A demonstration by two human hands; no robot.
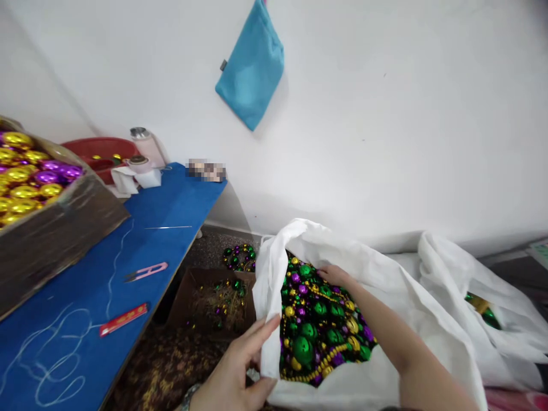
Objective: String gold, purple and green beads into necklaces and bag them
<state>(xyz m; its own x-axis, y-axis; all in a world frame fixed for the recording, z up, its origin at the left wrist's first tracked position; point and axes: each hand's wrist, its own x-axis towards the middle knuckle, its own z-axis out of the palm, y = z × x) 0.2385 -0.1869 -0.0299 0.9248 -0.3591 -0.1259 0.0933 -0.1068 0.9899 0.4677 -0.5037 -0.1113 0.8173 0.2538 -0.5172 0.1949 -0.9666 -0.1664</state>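
A white cloth sack lies open in front of me, filled with green, purple and gold bead strings. My left hand pinches the sack's near rim, thumb below and fingers above, holding the mouth open. My right hand reaches deep into the sack and rests on the beads at its far side. Its fingers are partly buried, so whether they grip any beads is unclear.
A blue table at left carries a cardboard box of gold and purple balls, white string, pink snips and a red strip. A brown box of bead scraps sits on the floor. A blue pouch hangs on the wall.
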